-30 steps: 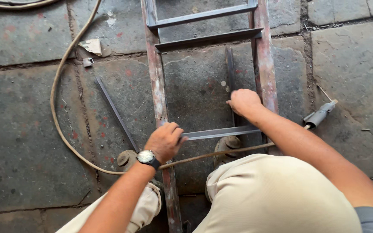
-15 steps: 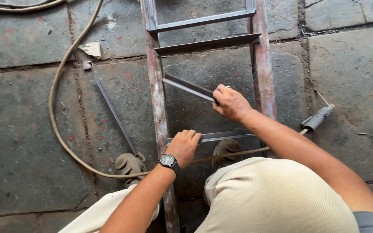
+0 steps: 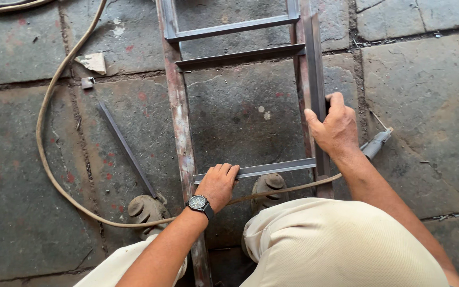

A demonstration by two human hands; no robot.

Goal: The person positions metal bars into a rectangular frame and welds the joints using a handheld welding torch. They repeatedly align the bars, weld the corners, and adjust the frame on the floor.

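Note:
A rusty metal ladder frame (image 3: 179,122) lies on the stone floor, with two rungs (image 3: 235,56) fixed at the top. My left hand (image 3: 218,183), with a wristwatch on its wrist, presses on the left end of a loose grey metal rung (image 3: 277,168) that lies across the frame. My right hand (image 3: 336,127) grips a long grey metal bar (image 3: 313,58) that lies lengthwise along the frame's right rail.
A tan cable (image 3: 46,133) loops over the floor at the left and runs under my knees to a welding holder (image 3: 375,143) at the right. A loose dark bar (image 3: 126,146) lies left of the frame. A paper scrap (image 3: 94,62) is nearby.
My right hand has swung the loose bar from a slant inside the frame to lie along the right rail. My left hand has stayed on the loose rung.

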